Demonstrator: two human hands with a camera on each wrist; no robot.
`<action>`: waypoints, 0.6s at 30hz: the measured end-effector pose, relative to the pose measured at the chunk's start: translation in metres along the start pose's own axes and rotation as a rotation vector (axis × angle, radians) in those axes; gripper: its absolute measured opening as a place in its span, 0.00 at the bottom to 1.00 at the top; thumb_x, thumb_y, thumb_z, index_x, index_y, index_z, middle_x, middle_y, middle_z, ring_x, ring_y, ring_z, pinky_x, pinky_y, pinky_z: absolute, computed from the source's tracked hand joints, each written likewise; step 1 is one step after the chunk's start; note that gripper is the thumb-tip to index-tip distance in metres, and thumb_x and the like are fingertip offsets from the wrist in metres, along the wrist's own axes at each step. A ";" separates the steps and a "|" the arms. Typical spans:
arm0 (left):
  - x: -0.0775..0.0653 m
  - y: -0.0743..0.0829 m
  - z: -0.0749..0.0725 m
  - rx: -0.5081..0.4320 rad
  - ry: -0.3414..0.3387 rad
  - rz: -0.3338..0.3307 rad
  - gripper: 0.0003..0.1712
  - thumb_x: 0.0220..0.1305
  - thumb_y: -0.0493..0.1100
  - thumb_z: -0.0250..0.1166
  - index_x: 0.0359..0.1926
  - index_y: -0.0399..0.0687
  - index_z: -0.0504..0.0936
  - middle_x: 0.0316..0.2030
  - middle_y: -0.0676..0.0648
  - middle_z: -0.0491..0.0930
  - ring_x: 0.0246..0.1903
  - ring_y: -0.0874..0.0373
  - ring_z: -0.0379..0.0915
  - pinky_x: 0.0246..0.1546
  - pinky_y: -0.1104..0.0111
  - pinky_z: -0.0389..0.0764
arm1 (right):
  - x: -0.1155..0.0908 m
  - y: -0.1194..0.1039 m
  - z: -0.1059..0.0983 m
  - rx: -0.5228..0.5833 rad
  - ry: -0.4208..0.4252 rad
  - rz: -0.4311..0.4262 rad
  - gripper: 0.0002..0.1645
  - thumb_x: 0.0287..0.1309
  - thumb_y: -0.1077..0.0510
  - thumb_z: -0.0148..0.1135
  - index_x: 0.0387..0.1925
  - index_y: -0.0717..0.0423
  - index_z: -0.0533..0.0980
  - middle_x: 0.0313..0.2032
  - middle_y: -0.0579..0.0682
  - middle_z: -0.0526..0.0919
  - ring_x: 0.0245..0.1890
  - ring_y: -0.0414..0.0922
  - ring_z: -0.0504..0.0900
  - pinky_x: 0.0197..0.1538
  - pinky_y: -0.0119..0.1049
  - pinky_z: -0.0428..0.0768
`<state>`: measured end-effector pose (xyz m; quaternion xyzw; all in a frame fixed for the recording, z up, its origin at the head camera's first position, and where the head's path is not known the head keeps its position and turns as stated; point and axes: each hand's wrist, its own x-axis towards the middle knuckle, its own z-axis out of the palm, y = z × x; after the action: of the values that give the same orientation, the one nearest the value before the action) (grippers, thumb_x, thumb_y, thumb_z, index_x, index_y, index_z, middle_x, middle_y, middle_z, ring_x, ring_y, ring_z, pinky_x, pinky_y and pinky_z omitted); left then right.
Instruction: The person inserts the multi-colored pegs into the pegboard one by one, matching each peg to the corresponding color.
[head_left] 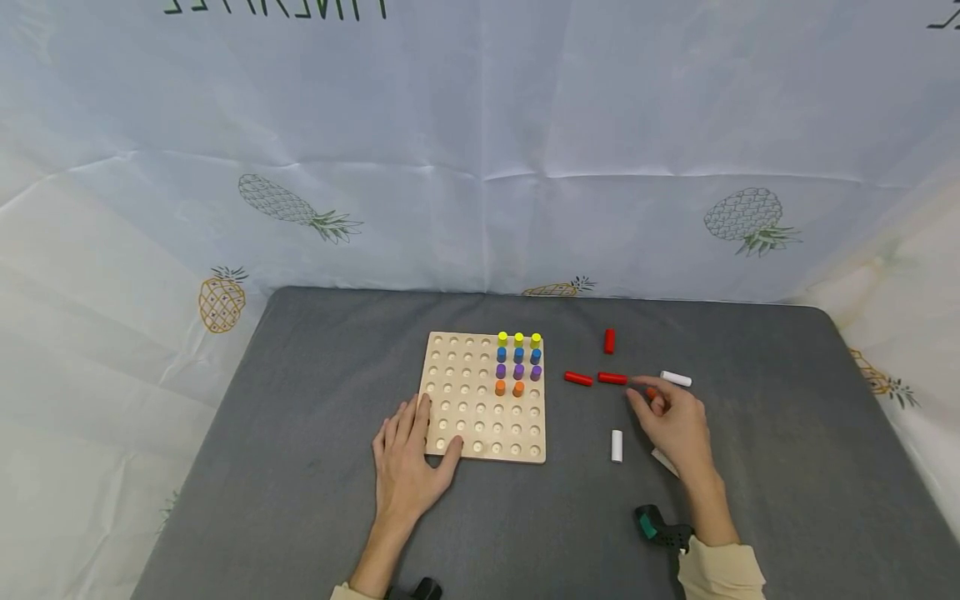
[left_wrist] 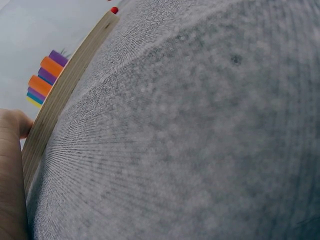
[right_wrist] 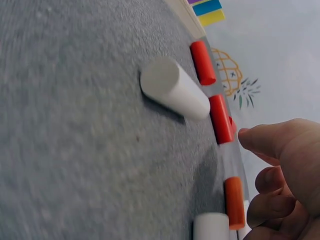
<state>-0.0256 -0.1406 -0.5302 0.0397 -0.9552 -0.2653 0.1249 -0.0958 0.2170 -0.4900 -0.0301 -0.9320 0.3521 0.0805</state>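
Note:
My left hand (head_left: 408, 467) rests at the near left corner of a wooden peg board (head_left: 465, 408), fingers straight along its side and thumb at the front edge. Three yellow pegs (head_left: 518, 340), three blue pegs (head_left: 518, 356), three purple pegs (head_left: 518, 372) and two orange pegs (head_left: 518, 389) stand in its holes. To the board's right hovers my right hand (head_left: 677, 425), thumb and index finger apart, with nothing seen between them. An orange peg (right_wrist: 234, 202) lies below that hand. A red peg (head_left: 612, 378) lies close to its fingertips.
Two more red pegs, one near the board (head_left: 578, 378) and one farther back (head_left: 610, 341), lie on the grey table (head_left: 300, 400). White pegs (head_left: 617, 446) lie around the right hand. A pineapple-print cloth (head_left: 450, 225) hangs behind the table.

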 end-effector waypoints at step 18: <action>-0.001 -0.001 0.001 0.004 0.001 0.008 0.48 0.61 0.62 0.68 0.76 0.46 0.66 0.73 0.38 0.69 0.73 0.38 0.63 0.72 0.40 0.57 | 0.000 0.012 -0.009 -0.089 -0.040 0.122 0.16 0.65 0.54 0.68 0.51 0.57 0.84 0.17 0.43 0.65 0.14 0.36 0.57 0.18 0.31 0.54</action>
<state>-0.0248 -0.1408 -0.5314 0.0365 -0.9559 -0.2627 0.1265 -0.0939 0.2323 -0.4914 -0.0835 -0.9446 0.3150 0.0388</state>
